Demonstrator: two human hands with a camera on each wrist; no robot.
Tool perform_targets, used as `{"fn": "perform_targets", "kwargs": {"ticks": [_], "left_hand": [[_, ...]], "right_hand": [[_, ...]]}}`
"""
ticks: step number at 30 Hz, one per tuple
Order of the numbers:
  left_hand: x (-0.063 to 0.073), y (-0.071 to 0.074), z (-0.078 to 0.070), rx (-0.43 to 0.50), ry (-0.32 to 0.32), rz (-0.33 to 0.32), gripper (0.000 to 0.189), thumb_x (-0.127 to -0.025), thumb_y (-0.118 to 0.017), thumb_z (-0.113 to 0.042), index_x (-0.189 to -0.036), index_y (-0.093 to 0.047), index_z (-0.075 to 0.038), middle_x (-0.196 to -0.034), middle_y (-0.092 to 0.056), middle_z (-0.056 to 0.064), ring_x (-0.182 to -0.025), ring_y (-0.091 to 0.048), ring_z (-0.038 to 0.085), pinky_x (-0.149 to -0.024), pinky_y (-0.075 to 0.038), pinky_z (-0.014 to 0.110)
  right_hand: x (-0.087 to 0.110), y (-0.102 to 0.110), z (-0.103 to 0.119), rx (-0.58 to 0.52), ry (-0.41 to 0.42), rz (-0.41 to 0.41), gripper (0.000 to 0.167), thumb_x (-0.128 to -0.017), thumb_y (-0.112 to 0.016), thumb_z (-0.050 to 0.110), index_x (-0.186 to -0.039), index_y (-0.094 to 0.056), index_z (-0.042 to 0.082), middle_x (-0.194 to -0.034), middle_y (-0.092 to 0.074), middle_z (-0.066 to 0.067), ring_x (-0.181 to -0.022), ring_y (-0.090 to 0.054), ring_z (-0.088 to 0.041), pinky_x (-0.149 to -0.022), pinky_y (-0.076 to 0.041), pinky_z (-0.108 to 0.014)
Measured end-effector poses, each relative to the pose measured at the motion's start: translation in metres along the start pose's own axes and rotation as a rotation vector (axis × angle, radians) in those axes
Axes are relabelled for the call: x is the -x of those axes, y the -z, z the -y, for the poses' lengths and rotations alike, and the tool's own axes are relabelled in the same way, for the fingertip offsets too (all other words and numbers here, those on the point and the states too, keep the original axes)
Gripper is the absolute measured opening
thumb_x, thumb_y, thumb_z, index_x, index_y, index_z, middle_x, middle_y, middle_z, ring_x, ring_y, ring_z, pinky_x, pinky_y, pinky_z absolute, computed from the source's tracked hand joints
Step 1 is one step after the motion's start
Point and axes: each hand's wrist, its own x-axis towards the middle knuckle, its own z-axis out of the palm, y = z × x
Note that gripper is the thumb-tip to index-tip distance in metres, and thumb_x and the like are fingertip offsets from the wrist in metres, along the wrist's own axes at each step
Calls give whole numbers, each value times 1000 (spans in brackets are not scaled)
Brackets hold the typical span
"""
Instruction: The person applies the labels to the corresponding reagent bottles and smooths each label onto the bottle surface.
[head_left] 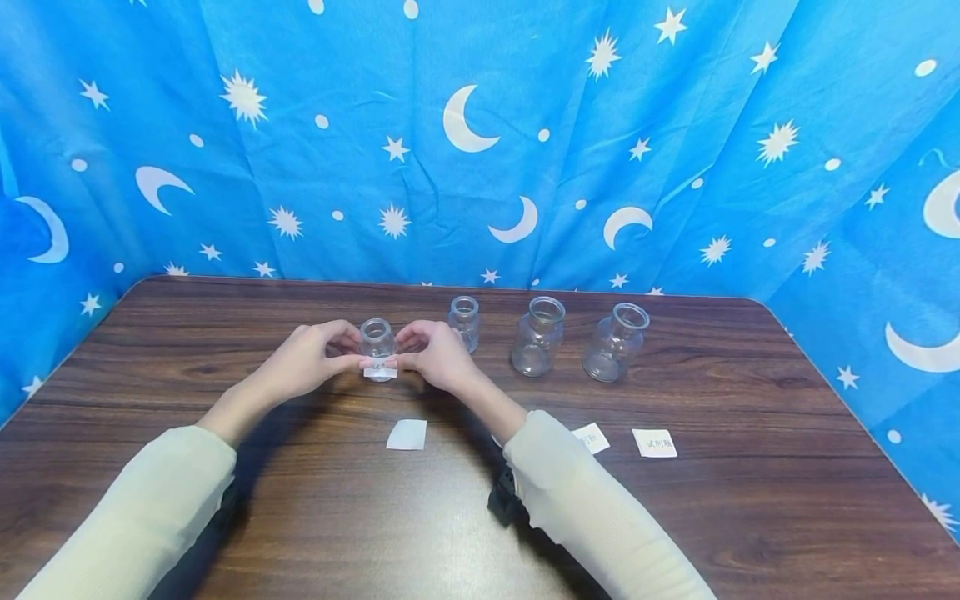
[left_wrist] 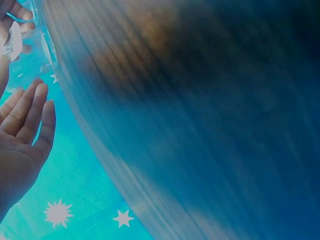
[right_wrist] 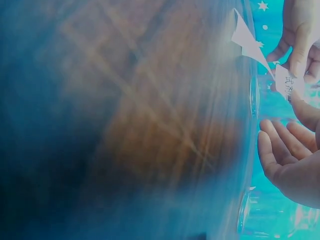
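A small clear glass jar (head_left: 377, 340) stands upright between the two hands. Across its lower front lies a white paper label (head_left: 380, 372) with handwritten characters, also visible in the right wrist view as a white strip (right_wrist: 284, 82). My left hand (head_left: 306, 360) pinches the label's left end, thumb in front. At the other end my right hand (head_left: 441, 354) pinches it in the same way. The remaining fingers of both hands spread loosely at the jar's sides. The thumbs and label hide part of the jar's lower body.
Behind the right hand stands another small jar (head_left: 467, 321). Two larger jars, one nearer (head_left: 536, 342) and one farther right (head_left: 615, 346), follow. A blank white paper piece (head_left: 407, 434) and written labels, one partly under the right sleeve (head_left: 592, 437) and one beyond (head_left: 655, 443), lie on the wooden table (head_left: 360, 517).
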Motion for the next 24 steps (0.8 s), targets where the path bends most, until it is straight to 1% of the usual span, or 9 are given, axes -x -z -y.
{"fn": "perform_targets", "kwargs": {"ticks": [5, 11, 17, 24], "left_hand": [[-1, 1, 1, 18, -20, 11, 31, -86, -63, -25, -105, -59, -1, -100, -65, 12, -97, -59, 29, -85, -45, 46], [-2, 1, 3, 23, -38, 23, 30, -86, -63, -26, -105, -60, -3, -100, -65, 11, -98, -60, 29, -85, -44, 47], [-2, 1, 4, 21, -37, 32, 35, -84, -66, -24, -109, -59, -1, -101, -65, 12, -97, -60, 29, -85, -44, 47], [-2, -1, 4, 18, -38, 28, 35, -82, -68, -23, -107, -59, -1, -98, -65, 11, -94, -60, 27, -83, -46, 46]], "right_hand": [[-3, 3, -3, 52, 47, 20, 27, -74, -76, 17, -96, -67, 4, -88, -68, -4, -79, -61, -12, -74, -45, -23], [-4, 8, -4, 118, 61, 66, 29, -77, -74, 22, -101, -68, 7, -88, -68, 0, -83, -62, -10, -75, -45, -24], [-5, 8, -4, 118, 49, 74, 29, -78, -72, 24, -102, -68, 8, -90, -68, 0, -86, -62, -10, -77, -46, -24], [-3, 8, -3, 121, 58, 80, 32, -78, -72, 23, -105, -66, 7, -92, -68, -2, -87, -62, -11, -79, -46, -24]]}}
